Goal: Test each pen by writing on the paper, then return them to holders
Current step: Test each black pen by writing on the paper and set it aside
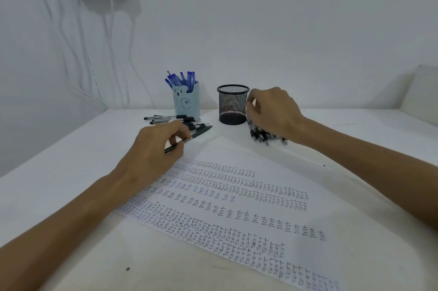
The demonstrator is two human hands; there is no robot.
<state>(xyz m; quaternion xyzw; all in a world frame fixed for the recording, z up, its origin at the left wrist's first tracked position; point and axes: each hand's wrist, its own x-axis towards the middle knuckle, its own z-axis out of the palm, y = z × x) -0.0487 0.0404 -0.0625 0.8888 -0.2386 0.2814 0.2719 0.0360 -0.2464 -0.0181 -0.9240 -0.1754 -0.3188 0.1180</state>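
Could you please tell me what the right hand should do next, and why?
Probably lift the bundle of black pens and lower it into the black mesh holder. The right hand grips that bundle beside the holder, which looks empty; the bear holder holds blue pens. The left hand holds one dark pen.
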